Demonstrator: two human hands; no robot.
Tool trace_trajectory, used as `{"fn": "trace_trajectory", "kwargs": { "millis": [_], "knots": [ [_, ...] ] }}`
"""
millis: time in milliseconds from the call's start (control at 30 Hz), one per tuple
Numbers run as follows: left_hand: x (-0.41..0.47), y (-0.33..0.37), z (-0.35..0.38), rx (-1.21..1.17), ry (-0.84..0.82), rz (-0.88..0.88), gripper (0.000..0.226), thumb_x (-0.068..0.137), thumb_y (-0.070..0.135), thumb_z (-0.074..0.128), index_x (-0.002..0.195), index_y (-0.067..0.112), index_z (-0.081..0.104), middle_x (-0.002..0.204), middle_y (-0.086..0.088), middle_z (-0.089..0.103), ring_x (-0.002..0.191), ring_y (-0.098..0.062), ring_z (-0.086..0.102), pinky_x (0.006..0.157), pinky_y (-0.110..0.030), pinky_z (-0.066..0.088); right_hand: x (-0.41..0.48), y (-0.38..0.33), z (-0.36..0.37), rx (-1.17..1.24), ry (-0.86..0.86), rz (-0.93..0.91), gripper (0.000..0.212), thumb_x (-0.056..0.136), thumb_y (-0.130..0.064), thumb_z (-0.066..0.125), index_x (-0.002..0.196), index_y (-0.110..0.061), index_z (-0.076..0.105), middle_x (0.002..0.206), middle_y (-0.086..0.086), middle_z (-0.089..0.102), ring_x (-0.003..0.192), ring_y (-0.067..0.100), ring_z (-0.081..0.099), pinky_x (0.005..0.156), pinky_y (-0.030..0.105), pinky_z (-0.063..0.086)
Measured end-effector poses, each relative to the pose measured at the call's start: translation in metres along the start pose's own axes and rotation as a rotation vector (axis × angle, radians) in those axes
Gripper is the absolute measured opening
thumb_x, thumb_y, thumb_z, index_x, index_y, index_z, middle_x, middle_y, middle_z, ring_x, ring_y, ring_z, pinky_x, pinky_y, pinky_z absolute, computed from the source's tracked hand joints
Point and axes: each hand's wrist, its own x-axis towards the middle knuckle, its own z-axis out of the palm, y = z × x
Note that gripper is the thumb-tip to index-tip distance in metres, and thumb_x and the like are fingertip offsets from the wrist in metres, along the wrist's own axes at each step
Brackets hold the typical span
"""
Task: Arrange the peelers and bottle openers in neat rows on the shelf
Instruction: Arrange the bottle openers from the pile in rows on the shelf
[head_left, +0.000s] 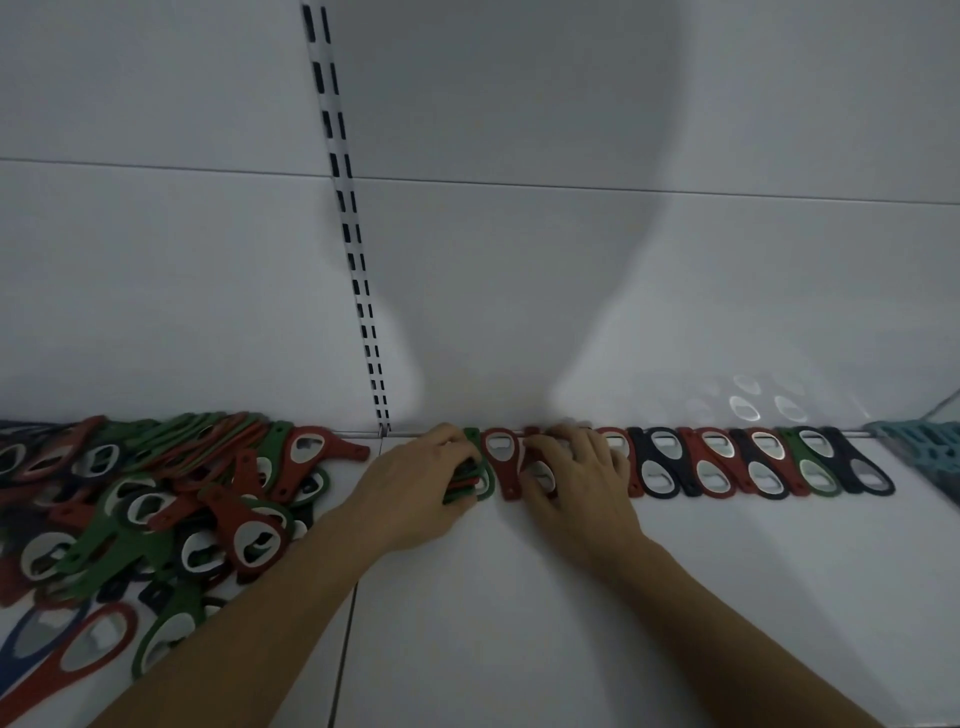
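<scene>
The left hand (415, 480) gripped a small stack of openers (470, 480) in curled fingers. The right hand (579, 483) curled its fingers round a red opener (534, 460) at the left end of the row of bottle openers (753, 462). The row lay along the rear edge of the shelf (519, 623), with long axes running front to back.
</scene>
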Motion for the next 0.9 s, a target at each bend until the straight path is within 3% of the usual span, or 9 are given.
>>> {"fn": "trace_trajectory", "kwargs": {
  "millis": [300,400,467,500,567,600,733,800,900],
  "knots": [
    [0.005,0.0,-0.002,-0.049,-0.023,0.028,0.04,0.094,0.042,0.065,0.131,0.027,0.057,0.133,0.014,0.047,0.105,-0.01,0.06,0.083,-0.027,0.054,0.001,0.001,0.002,0.029,-0.002,-0.008,0.048,0.092,-0.056,0.037,0.129,-0.035,0.059,0.136,-0.008,0.052,0.132,0.02,0.042,0.107,0.045,0.032],
    [0.006,-0.001,-0.004,-0.203,0.031,-0.047,0.043,0.091,0.042,0.073,0.129,0.028,0.059,0.124,0.013,0.05,0.103,-0.007,0.058,0.087,-0.023,0.051,-0.003,-0.002,-0.005,0.08,0.044,-0.024,0.045,0.091,-0.051,0.044,0.129,-0.032,0.06,0.136,-0.007,0.052,0.131,0.02,0.043,0.105,0.043,0.032],
    [0.006,0.003,-0.01,-0.5,0.18,-0.196,0.032,0.089,0.034,0.077,0.118,0.028,0.063,0.11,0.007,0.06,0.094,-0.008,0.062,0.083,-0.022,0.053,-0.003,-0.004,-0.014,0.188,0.102,-0.072,0.041,0.091,-0.046,0.052,0.126,-0.028,0.061,0.128,-0.006,0.055,0.122,0.018,0.049,0.101,0.04,0.04],
    [0.007,0.006,-0.015,-0.788,0.25,-0.301,0.025,0.09,0.026,0.077,0.112,0.024,0.065,0.1,0.001,0.067,0.086,-0.013,0.068,0.075,-0.026,0.058,-0.002,-0.008,-0.019,0.304,0.103,-0.097,0.04,0.091,-0.046,0.056,0.125,-0.027,0.061,0.123,-0.008,0.056,0.114,0.014,0.053,0.095,0.037,0.046],
    [0.01,0.018,-0.023,-1.399,0.347,-0.497,0.018,0.089,0.013,0.076,0.104,0.013,0.067,0.084,-0.009,0.074,0.072,-0.024,0.075,0.061,-0.035,0.062,0.003,-0.022,-0.03,0.598,-0.004,-0.109,0.042,0.089,-0.048,0.065,0.126,-0.03,0.057,0.111,-0.016,0.06,0.096,0.008,0.062,0.081,0.03,0.056],
    [0.012,0.022,-0.024,-1.536,0.379,-0.57,0.017,0.087,0.013,0.078,0.101,0.01,0.069,0.081,-0.01,0.075,0.072,-0.028,0.076,0.06,-0.036,0.062,0.007,-0.032,-0.033,0.728,-0.083,-0.092,0.046,0.087,-0.048,0.07,0.128,-0.032,0.055,0.104,-0.017,0.063,0.087,0.009,0.065,0.073,0.027,0.057],
    [0.016,0.029,-0.016,-1.336,0.479,-0.701,0.038,0.085,0.041,0.08,0.097,0.006,0.072,0.083,-0.011,0.076,0.077,-0.023,0.075,0.067,-0.035,0.062,0.029,-0.062,-0.029,0.817,-0.136,-0.06,0.037,0.084,-0.029,0.081,0.118,-0.027,0.067,0.079,-0.01,0.066,0.064,0.006,0.062,0.061,0.02,0.05],
    [0.015,0.024,-0.015,-1.215,0.567,-0.687,0.045,0.089,0.049,0.074,0.09,0.004,0.072,0.074,-0.006,0.074,0.066,-0.015,0.072,0.058,-0.026,0.058,0.037,-0.068,-0.026,0.827,-0.16,-0.066,0.024,0.084,-0.022,0.081,0.105,-0.028,0.072,0.075,-0.011,0.066,0.06,0.004,0.058,0.06,0.024,0.05],
    [0.012,0.014,-0.015,-1.111,0.605,-0.646,0.049,0.091,0.055,0.068,0.086,0.006,0.073,0.074,-0.006,0.074,0.069,-0.018,0.072,0.06,-0.027,0.059,0.042,-0.074,-0.025,0.862,-0.181,-0.069,0.019,0.087,-0.016,0.078,0.096,-0.031,0.071,0.078,-0.01,0.068,0.062,0.011,0.063,0.064,0.035,0.056]
  ]
}}
